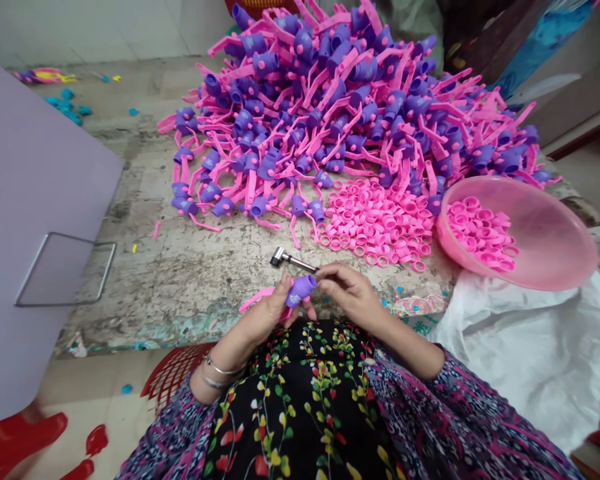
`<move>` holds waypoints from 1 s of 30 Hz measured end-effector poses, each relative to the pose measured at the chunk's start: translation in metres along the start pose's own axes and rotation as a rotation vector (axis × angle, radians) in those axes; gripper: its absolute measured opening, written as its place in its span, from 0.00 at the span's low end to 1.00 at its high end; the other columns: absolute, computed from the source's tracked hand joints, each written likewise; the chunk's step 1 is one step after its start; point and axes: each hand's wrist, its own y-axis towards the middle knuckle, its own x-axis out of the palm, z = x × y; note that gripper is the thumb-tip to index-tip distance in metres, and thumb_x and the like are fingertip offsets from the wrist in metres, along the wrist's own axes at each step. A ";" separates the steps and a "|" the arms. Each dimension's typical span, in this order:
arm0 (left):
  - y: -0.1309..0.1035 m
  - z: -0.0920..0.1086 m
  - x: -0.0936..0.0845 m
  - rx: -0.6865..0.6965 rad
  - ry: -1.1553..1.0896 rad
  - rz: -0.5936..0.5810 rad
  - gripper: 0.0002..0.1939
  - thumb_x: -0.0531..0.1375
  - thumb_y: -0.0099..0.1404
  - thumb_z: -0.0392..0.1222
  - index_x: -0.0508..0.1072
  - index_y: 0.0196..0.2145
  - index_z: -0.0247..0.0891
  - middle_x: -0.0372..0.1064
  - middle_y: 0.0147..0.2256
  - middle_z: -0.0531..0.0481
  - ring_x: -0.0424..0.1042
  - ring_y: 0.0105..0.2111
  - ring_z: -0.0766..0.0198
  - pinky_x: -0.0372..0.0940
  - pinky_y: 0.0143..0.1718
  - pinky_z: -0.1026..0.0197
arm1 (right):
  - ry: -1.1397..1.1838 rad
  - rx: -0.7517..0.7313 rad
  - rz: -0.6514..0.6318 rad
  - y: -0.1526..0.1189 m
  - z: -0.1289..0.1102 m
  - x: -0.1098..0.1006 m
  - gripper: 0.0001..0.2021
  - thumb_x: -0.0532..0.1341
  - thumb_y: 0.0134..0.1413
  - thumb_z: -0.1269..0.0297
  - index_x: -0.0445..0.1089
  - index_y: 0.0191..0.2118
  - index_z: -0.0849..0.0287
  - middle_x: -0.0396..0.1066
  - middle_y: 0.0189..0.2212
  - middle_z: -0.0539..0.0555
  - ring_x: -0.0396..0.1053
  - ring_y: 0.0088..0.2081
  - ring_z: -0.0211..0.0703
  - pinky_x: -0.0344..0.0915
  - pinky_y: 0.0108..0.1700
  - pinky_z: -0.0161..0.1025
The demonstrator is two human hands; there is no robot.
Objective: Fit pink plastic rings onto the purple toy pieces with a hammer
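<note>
My left hand is wrapped round a purple plastic piece with pink arms, its open end tilted up to the right. Beside that end is my right hand, thumb and fingers pinched together; whatever is between the fingertips is too small to name. A small metal hammer-like tool lies on the worktop just beyond both hands, its handle end close to my right fingertips. Farther back sits a heap of pink rings, and behind it rises a large pile of purple and pink pieces.
On the right, a pink translucent bowl holds more rings, with a white sack below it. A pale purple panel with a wire handle stands at the left. A red basket is under the worn worktop's edge.
</note>
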 end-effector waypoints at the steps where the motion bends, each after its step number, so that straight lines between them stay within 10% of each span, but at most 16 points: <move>1: 0.000 0.001 0.001 0.001 -0.002 -0.054 0.37 0.44 0.63 0.71 0.78 0.34 0.35 0.73 0.23 0.46 0.57 0.15 0.69 0.52 0.21 0.63 | -0.185 -0.031 0.054 0.001 0.006 -0.012 0.08 0.58 0.62 0.58 0.71 0.38 0.56 0.72 0.32 0.53 0.70 0.35 0.44 0.66 0.39 0.41; 6: 0.005 0.006 0.007 0.009 -0.137 -0.183 0.46 0.35 0.63 0.73 0.74 0.47 0.32 0.76 0.27 0.40 0.52 0.12 0.74 0.44 0.17 0.65 | -1.006 0.049 0.207 0.007 0.039 -0.056 0.12 0.54 0.63 0.65 0.74 0.38 0.62 0.70 0.33 0.60 0.67 0.36 0.51 0.60 0.37 0.43; 12: 0.009 0.010 0.009 0.051 -0.257 -0.171 0.42 0.37 0.66 0.69 0.71 0.49 0.29 0.76 0.28 0.37 0.58 0.14 0.71 0.48 0.19 0.65 | -1.127 0.066 0.217 0.010 0.050 -0.055 0.12 0.54 0.62 0.66 0.75 0.35 0.63 0.70 0.31 0.61 0.66 0.36 0.50 0.59 0.37 0.43; 17: 0.007 0.009 0.009 0.057 -0.337 -0.139 0.39 0.41 0.66 0.69 0.74 0.45 0.30 0.76 0.34 0.37 0.64 0.18 0.68 0.55 0.21 0.64 | -0.358 0.062 0.266 0.009 0.033 -0.042 0.07 0.60 0.58 0.62 0.71 0.34 0.58 0.68 0.30 0.53 0.65 0.33 0.42 0.61 0.37 0.39; 22: 0.004 0.012 0.014 0.077 -0.396 -0.099 0.35 0.44 0.66 0.68 0.75 0.37 0.33 0.72 0.26 0.44 0.66 0.22 0.64 0.57 0.24 0.63 | 0.686 0.391 0.103 0.005 0.008 -0.026 0.10 0.70 0.48 0.59 0.70 0.32 0.56 0.67 0.29 0.46 0.65 0.29 0.34 0.64 0.34 0.33; 30: -0.004 0.020 0.019 0.052 -0.338 -0.111 0.38 0.48 0.59 0.74 0.75 0.27 0.34 0.68 0.21 0.46 0.66 0.22 0.64 0.56 0.25 0.62 | 0.979 0.563 -0.013 0.000 0.002 -0.016 0.12 0.73 0.43 0.63 0.72 0.33 0.58 0.71 0.30 0.49 0.67 0.31 0.34 0.67 0.33 0.30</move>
